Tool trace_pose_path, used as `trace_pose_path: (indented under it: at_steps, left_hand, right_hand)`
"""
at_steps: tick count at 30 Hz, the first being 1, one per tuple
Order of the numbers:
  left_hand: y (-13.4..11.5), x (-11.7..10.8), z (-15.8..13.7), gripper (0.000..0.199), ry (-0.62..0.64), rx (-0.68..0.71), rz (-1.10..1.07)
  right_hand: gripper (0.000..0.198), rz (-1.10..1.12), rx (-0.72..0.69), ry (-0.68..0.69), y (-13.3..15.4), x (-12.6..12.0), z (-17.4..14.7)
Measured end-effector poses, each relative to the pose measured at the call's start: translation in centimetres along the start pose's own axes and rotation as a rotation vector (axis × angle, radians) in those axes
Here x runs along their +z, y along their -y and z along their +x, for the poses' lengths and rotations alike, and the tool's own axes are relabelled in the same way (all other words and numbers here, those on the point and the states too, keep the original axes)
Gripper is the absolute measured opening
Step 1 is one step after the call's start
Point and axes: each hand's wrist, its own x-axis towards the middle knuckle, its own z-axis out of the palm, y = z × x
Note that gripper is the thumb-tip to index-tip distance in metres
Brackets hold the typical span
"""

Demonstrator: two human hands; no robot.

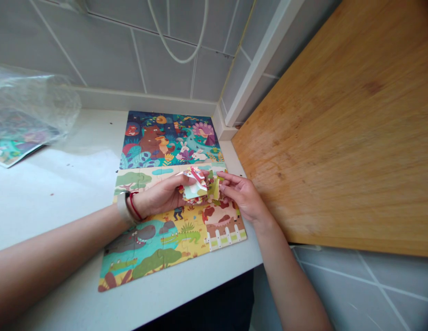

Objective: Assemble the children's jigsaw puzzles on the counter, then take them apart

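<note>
In my left hand (165, 193) is a thick stack of jigsaw puzzle pieces (195, 191), with the thumb pressed on top. My right hand (243, 195) is beside the stack, pinching a green puzzle piece (214, 188) between thumb and fingers. Both hands hover over a partly joined jigsaw puzzle (165, 257) lying flat on the counter. Its far part shows a dark blue forest with a bear and rabbits; the near part shows a hippo, crocodiles and a cow by a white fence. My hands and left forearm hide its middle.
A clear plastic bag (34, 105) and a colourful printed sheet (17, 138) lie on the white counter (79, 184) at the left. A wooden panel (338, 138) slants along the right. Grey wall tiles (106, 50) and a hanging white cable (181, 60) are behind.
</note>
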Motion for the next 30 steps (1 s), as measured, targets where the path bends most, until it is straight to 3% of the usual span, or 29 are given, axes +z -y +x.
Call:
trace_pose_path:
  at_steps: [5,13,19,22,26,30]
  left_hand:
    - [-0.1,0.3,0.1,0.05,-0.003,0.034,-0.004]
    - [-0.4,0.6,-0.1,0.048,-0.06,0.077,-0.028]
    - [-0.5,0.4,-0.2,0.042,-0.117,0.111,-0.038]
    - [-0.6,0.2,0.0,0.035,-0.132,0.151,-0.071]
    - [-0.7,0.0,0.0,0.028,-0.138,0.162,-0.093]
    - [-0.8,0.2,0.0,0.023,-0.182,0.181,-0.121]
  right_hand:
    - [0.052,0.043,0.047,-0.019,0.3,-0.2,-0.1]
    - [0.037,0.125,0.068,-0.058,1.3,-0.5,-0.1]
    - [0.067,0.079,0.071,0.076,1.2,-0.6,-0.6]
    - [0.053,0.01,0.077,0.133,0.8,-0.6,-0.7]
    - [0.031,-0.018,0.045,0.098,0.6,-0.6,-0.6]
    - [0.027,-0.12,-0.045,0.066,0.7,-0.4,-0.4]
